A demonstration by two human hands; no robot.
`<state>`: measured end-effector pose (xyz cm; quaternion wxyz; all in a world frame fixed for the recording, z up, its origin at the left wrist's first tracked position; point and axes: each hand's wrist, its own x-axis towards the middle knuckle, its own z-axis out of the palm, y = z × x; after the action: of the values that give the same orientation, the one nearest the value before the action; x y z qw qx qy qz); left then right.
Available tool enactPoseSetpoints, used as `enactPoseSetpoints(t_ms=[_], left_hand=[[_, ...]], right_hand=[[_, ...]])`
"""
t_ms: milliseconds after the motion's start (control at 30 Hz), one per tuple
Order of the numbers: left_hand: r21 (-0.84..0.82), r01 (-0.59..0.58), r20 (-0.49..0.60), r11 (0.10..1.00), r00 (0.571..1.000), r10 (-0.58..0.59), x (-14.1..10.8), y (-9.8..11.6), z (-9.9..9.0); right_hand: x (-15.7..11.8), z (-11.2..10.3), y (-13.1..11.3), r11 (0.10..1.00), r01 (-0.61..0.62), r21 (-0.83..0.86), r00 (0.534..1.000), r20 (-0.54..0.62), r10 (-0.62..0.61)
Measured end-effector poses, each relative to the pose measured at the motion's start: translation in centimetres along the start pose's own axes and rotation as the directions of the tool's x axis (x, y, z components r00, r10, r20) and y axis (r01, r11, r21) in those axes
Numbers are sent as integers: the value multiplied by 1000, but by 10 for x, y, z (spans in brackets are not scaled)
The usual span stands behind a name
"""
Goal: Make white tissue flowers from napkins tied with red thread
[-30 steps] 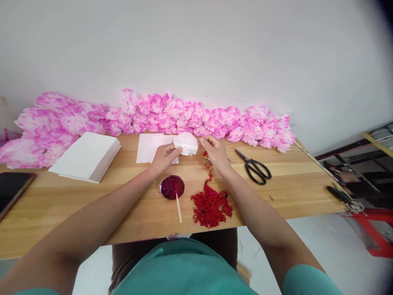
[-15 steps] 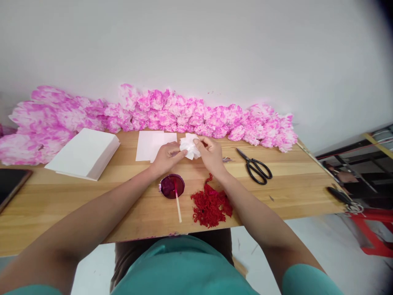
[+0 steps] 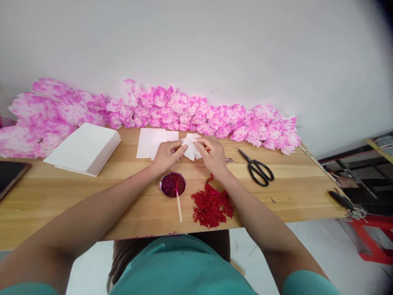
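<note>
Between my two hands is a white tissue paper flower [image 3: 191,146] with ruffled, spread layers. My left hand [image 3: 167,155] pinches its left edge between thumb and fingers. On the other side, my right hand [image 3: 212,153] pinches the right edge. Flat white paper sheets [image 3: 150,142] lie just behind my left hand. Below the hands stands a round dish of dark magenta dye [image 3: 168,185], with a pale stick [image 3: 179,207] resting in it. A heap of curly red yarn [image 3: 210,207] lies near my right forearm.
Pink-and-white paper flowers [image 3: 172,108] line the wall along the table's back. A thick stack of white paper [image 3: 84,147] and a dark phone-like device [image 3: 11,178] are on the left. Black-handled scissors [image 3: 259,170] lie right of my hands. A red stool [image 3: 373,241] stands beyond the table's right end.
The white paper flower looks more spread out and flatter between my fingers. My hands stay at nearly the same spot, and the view has shifted slightly.
</note>
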<state>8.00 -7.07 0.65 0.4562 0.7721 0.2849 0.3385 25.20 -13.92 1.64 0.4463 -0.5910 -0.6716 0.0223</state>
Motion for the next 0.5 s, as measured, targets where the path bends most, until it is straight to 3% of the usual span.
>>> enactPoseSetpoints(t_ms=[100, 300, 400, 500], left_hand=[[13, -15, -6, 1000, 1000, 15, 0, -1, 3], [30, -143, 69, 989, 988, 141, 2, -2, 4], [-60, -52, 54, 997, 997, 55, 3, -4, 4], [-199, 64, 34, 978, 998, -58, 4, -5, 3]], right_hand=[[1, 2, -2, 1000, -28, -2, 1000, 11, 28], [3, 10, 2, 977, -197, 80, 980, -10, 199], [5, 11, 17, 896, -340, 286, 930, -42, 366], [11, -4, 18, 833, -362, 418, 883, -132, 451]])
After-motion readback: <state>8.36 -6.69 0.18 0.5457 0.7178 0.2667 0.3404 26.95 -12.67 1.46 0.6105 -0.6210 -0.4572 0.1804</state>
